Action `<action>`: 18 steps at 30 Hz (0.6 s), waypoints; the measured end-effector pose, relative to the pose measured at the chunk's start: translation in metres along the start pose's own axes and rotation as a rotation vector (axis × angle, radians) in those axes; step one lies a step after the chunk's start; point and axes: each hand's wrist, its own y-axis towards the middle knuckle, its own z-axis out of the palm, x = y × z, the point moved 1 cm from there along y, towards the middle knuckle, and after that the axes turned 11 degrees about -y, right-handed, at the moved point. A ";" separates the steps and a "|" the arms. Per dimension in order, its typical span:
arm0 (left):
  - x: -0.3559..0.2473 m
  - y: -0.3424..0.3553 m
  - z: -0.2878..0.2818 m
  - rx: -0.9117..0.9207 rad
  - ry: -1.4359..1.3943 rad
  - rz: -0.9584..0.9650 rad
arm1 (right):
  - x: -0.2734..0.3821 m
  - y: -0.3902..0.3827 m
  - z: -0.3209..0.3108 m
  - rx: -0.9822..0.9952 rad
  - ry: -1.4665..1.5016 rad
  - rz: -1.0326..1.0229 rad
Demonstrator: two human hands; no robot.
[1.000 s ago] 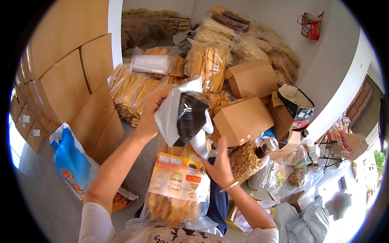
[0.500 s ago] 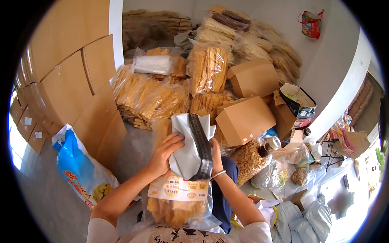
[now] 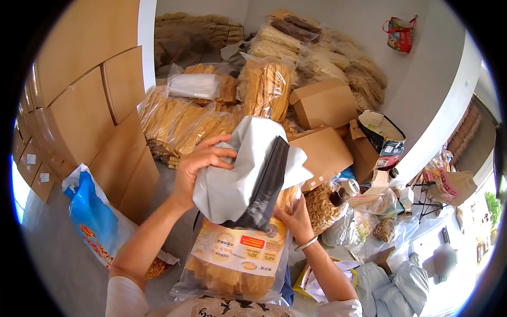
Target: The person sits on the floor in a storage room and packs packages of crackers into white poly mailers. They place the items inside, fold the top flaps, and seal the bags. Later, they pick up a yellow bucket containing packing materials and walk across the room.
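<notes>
My left hand (image 3: pixel 203 158) is closed on a grey plastic mailer bag (image 3: pixel 229 174) with a black strip along its right side. The mailer sits over the top of a clear bag of yellow-brown dried sticks (image 3: pixel 232 274), which has a white and orange label and lies against my front. My right hand (image 3: pixel 296 216) grips this clear bag at its right side, below the mailer; some of its fingers are hidden.
Cardboard sheets (image 3: pixel 79 111) lean at the left beside a blue-and-white sack (image 3: pixel 90 206). Bagged dried sticks (image 3: pixel 264 90) pile up ahead, with open cartons (image 3: pixel 322 105) to their right. Grey parcels (image 3: pixel 396 285) lie at lower right; a red bag (image 3: pixel 401 37) hangs on the wall.
The mailer dropped over the clear bag, then rose slightly with my left hand, spreading wider. My right hand moved lower and right, and the clear bag shifted right with it.
</notes>
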 end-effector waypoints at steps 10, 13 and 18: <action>-0.009 0.032 -0.010 0.408 -0.072 -0.040 | 0.109 -0.008 -0.052 -0.137 -0.665 -0.595; -0.014 0.042 0.003 0.447 -0.146 -0.003 | 0.119 0.011 -0.052 0.016 -0.900 -0.839; -0.020 0.066 -0.017 0.162 0.463 0.283 | 0.128 0.036 -0.083 -0.502 -0.776 -0.903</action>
